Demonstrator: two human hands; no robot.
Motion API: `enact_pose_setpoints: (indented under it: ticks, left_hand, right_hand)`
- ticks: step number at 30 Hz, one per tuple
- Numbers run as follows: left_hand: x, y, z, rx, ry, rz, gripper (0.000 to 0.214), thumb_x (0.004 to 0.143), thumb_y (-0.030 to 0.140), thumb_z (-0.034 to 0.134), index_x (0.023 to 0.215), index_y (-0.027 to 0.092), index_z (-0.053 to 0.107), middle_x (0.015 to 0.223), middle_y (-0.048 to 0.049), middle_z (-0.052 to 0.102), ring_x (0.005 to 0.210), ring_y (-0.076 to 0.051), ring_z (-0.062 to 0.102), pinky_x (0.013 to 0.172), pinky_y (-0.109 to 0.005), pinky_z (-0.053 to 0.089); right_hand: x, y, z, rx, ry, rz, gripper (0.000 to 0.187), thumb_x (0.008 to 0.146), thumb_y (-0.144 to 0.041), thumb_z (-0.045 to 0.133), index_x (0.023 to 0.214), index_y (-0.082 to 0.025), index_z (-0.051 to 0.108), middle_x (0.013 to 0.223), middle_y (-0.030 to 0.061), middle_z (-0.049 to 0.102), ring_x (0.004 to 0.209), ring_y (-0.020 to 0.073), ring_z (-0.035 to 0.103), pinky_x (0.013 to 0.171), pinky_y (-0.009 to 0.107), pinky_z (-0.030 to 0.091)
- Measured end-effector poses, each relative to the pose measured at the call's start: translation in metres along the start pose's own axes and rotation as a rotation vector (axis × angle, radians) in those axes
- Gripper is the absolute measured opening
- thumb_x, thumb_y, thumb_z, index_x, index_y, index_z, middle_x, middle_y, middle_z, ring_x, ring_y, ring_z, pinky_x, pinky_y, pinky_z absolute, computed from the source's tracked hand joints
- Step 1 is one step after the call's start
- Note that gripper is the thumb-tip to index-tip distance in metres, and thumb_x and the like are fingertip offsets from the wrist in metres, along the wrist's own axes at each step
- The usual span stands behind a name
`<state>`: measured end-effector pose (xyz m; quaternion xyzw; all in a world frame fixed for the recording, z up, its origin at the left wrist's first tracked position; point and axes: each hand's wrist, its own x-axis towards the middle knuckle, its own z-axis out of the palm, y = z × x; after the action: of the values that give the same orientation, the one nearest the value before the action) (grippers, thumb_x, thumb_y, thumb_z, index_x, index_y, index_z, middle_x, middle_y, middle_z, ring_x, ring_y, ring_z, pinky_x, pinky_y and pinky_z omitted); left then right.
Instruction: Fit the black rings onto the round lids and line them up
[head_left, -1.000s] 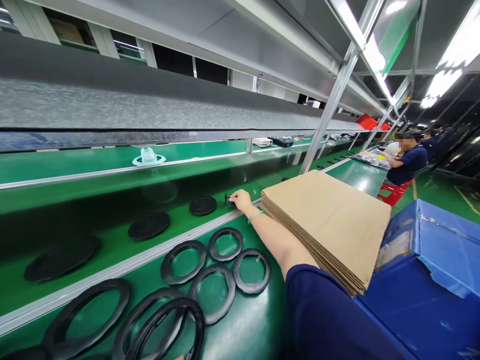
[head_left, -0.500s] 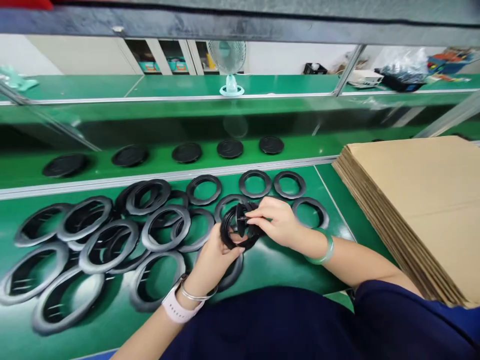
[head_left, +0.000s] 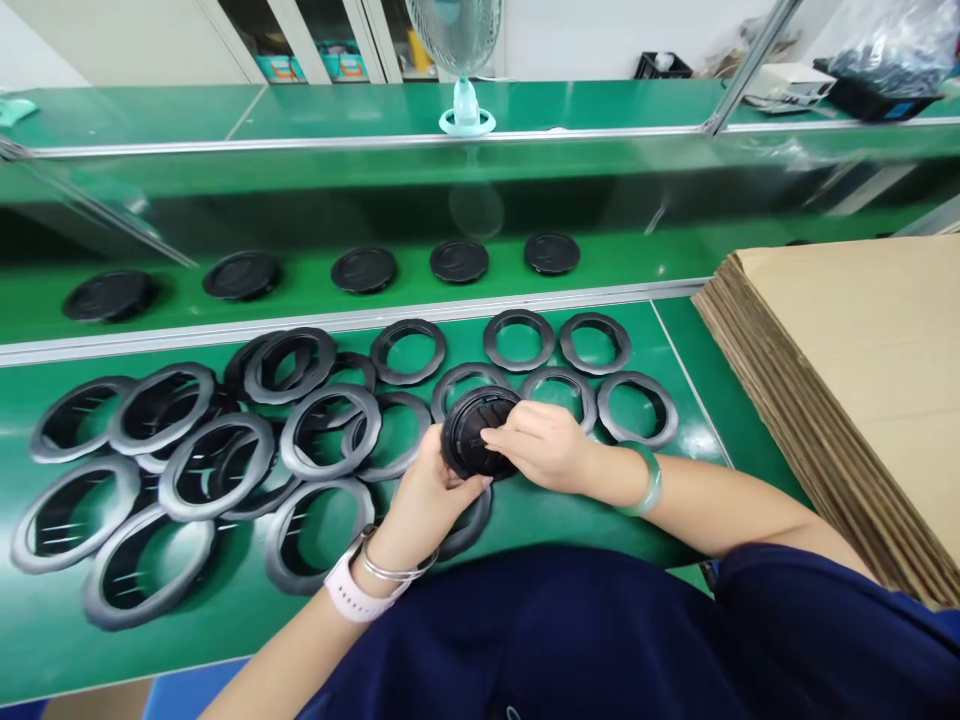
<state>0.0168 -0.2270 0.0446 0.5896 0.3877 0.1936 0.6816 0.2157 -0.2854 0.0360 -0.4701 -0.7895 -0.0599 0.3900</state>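
My left hand (head_left: 435,485) is wrapped round the lower left side of a black round ring (head_left: 452,445), held above the bench. Inside that ring a black disc (head_left: 472,425) faces me, filling the opening. The fingertips of my right hand (head_left: 544,445) are pinched together at the middle of the disc, on a small part that they mostly hide. Around my hands lie dark grey rings (head_left: 517,340), including one partly under my left hand.
Many more rings (head_left: 217,468) overlap on the green bench (head_left: 247,625) at left. Several black discs (head_left: 459,261) sit in a row on the shelf behind. Flattened cardboard (head_left: 847,370) is stacked at right. A small fan (head_left: 466,108) stands at the back.
The disc, edge-on inside the ring before, now lies flat across it facing me. My right fingers stay at its middle. The camera view has tilted down a little.
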Motion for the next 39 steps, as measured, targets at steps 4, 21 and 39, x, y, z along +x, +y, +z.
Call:
enact_pose_setpoints:
  ticks: [4, 21, 39]
  left_hand:
    - [0.000, 0.004, 0.002, -0.016, 0.005, 0.000, 0.054, 0.071, 0.022, 0.079, 0.113, 0.021, 0.046, 0.102, -0.0016, 0.067, 0.092, -0.018, 0.069, 0.082, -0.032, 0.058]
    - [-0.003, 0.006, -0.001, 0.175, 0.008, 0.003, 0.050, 0.070, 0.026, 0.079, 0.109, 0.020, 0.048, 0.095, -0.0016, 0.068, 0.084, -0.021, 0.071, 0.074, -0.033, 0.059]
    - [-0.004, 0.009, 0.003, -0.005, 0.053, 0.077, 0.056, 0.073, 0.028, 0.078, 0.117, 0.022, 0.044, 0.111, -0.0057, 0.067, 0.098, -0.021, 0.069, 0.084, -0.033, 0.059]
  right_hand:
    - [0.000, 0.001, 0.000, -0.054, 0.001, -0.057, 0.019, 0.094, -0.009, 0.053, 0.107, -0.016, 0.065, 0.077, 0.0044, 0.060, 0.071, 0.0170, 0.051, 0.064, 0.030, 0.046]
    - [0.007, -0.006, -0.007, -0.035, -0.173, 0.107, 0.021, 0.100, -0.021, 0.048, 0.091, -0.016, 0.066, 0.077, 0.0058, 0.058, 0.072, 0.0186, 0.050, 0.065, 0.032, 0.044]
    - [0.015, -0.012, -0.021, 0.072, 0.103, 0.372, 0.041, 0.097, -0.029, 0.055, 0.138, -0.022, 0.054, 0.114, 0.0127, 0.057, 0.106, 0.0269, 0.054, 0.093, 0.048, 0.048]
